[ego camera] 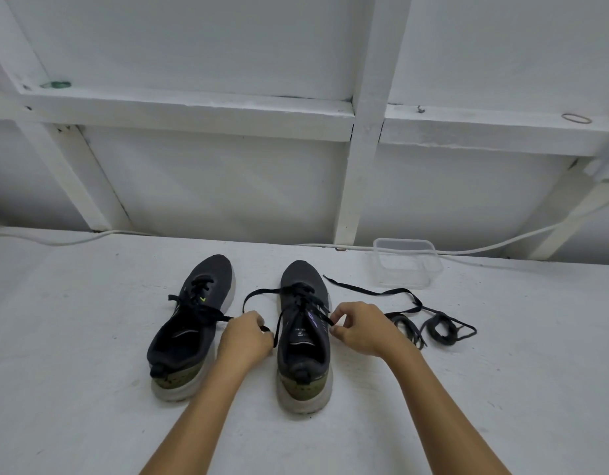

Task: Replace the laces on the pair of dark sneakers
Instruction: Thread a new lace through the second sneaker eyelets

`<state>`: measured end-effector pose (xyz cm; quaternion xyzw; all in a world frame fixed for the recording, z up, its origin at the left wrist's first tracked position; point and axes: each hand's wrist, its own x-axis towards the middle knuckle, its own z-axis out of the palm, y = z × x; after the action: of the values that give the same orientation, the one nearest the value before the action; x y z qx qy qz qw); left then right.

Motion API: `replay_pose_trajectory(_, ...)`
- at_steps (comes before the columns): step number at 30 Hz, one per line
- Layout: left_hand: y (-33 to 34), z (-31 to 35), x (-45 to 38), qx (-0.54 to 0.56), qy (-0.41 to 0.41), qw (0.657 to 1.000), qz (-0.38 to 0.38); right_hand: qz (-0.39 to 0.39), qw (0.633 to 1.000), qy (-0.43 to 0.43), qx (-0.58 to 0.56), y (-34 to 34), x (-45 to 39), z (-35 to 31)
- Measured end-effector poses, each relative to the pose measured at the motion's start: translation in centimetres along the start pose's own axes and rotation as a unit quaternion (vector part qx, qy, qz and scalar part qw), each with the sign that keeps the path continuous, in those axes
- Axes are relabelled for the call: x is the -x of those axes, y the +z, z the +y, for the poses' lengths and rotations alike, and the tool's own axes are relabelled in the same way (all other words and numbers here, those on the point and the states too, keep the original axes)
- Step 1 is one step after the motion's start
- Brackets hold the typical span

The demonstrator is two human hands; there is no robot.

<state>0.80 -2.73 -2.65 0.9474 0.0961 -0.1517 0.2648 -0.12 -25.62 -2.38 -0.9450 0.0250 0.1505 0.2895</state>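
Two dark sneakers stand side by side on a white surface, toes pointing away. The left sneaker point(190, 323) is laced with a black lace. The right sneaker point(305, 334) has a black lace point(258, 294) threaded through its eyelets, looping out to its left. My left hand point(246, 335) pinches the left end of that lace between the two shoes. My right hand point(361, 327) pinches the other end at the shoe's right side. Loose black laces point(436, 329) lie coiled to the right.
A clear plastic container point(407, 264) stands at the back right near the wall. A white cable point(502, 246) runs along the wall's foot. White framed wall panels rise behind the surface point(73, 337).
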Motion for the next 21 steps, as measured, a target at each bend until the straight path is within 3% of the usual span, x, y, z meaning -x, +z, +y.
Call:
replay_pose_trajectory(4, -1.5, 1.6, -0.1, 0.042, 0.143, 0.975, 0.167, 0.006, 1.000, 0.004, 0.004, 0.0, 0.1, 0.2)
replay_pose_trajectory(6, -2.0, 3.2, -0.4, 0.049, 0.246, 0.953, 0.169, 0.004, 1.000, 0.006, 0.002, 0.0, 0.2, 0.3)
replay_pose_trajectory(8, -2.4, 4.7, -1.0, 0.023, 0.305, 0.946, 0.110, 0.002, 1.000, 0.009, -0.016, 0.1, 0.3, 0.3)
replay_pose_trajectory(12, -2.4, 6.2, -2.5, -0.123, 0.296, 0.947, 0.023, -0.003, 0.999, 0.011, -0.035, -0.1, 0.7, 0.2)
replay_pose_trajectory(19, -3.0, 4.8, -3.3, -0.064, 0.229, 0.960, 0.148, 0.034, 0.999, -0.001, -0.042, -1.4, 1.5, 0.6)
replay_pose_trajectory(21, -3.3, 3.9, -3.2, -0.104, 0.204, 0.966, 0.121, 0.043, 0.997, -0.007, -0.069, -1.7, 1.5, 0.6)
